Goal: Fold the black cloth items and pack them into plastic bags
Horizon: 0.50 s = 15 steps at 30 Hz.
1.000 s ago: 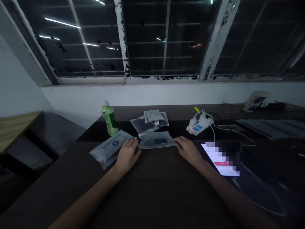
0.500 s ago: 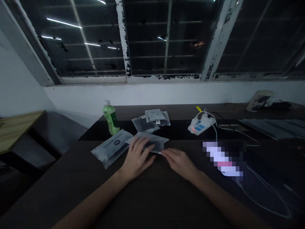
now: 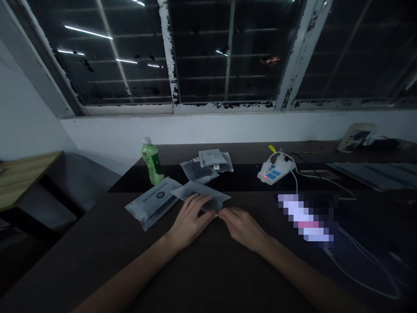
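A frosted plastic bag (image 3: 202, 190) with something dark inside lies on the table in front of me. My left hand (image 3: 192, 217) rests over its near edge, fingers curled and thumb stretched toward the near corner, gripping it. At that same corner my right hand (image 3: 239, 221) pinches the bag's edge between thumb and forefinger. The fingertips of both hands almost meet there, and the exact spot under them is hidden. Just left of this bag is a longer frosted pouch (image 3: 146, 206) with a printed logo, its corner close to the bag's far left end.
Behind lie several smaller frosted packets (image 3: 210, 157), partly stacked. A green bottle (image 3: 152, 163) stands at the back left. To the right are a white power strip (image 3: 273, 171) with plugs and cables, and a blurred-out lit device (image 3: 304, 219) with a cable.
My left hand has shifted down toward the near corner, its thumb now beside my right fingertips and its spread fingers drawn closer together. My right hand has moved slightly left.
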Motion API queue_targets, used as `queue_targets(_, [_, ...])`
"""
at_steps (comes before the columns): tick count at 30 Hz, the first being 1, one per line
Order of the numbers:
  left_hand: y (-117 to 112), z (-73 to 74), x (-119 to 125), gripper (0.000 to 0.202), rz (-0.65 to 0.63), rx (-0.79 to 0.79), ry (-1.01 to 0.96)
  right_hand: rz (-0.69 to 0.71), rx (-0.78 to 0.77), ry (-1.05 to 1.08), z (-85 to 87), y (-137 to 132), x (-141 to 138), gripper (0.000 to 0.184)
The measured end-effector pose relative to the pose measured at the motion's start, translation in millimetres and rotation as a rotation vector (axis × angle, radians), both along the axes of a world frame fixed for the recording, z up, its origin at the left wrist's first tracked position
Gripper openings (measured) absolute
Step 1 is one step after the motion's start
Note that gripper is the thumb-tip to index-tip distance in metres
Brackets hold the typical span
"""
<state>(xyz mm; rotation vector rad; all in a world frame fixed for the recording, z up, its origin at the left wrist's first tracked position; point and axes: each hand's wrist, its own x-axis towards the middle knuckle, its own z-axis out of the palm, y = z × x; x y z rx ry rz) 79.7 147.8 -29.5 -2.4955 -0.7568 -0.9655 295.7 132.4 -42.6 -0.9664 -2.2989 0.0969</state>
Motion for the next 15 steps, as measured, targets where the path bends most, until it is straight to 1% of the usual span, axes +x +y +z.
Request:
queue_targets(8, [-3.7, -1.4, 3.5, 0.011, 0.019, 0.025, 0.058, -0.078, -0.011, -0.147, 7.4, 0.2, 2.5, 0.019])
queue_targets(11, [-1.6, -1.3, 3.3, 0.012, 0.024, 0.036, 0.055, -0.105, 0.002, -0.213, 11.2, 1.8, 6.4, 0.018])
queue_targets(15, [5.5, -0.5, -3.0, 0.012, 0.077, 0.063, 0.044, -0.154, -0.007, -0.251, 15.8, 7.0, 16.3, 0.020])
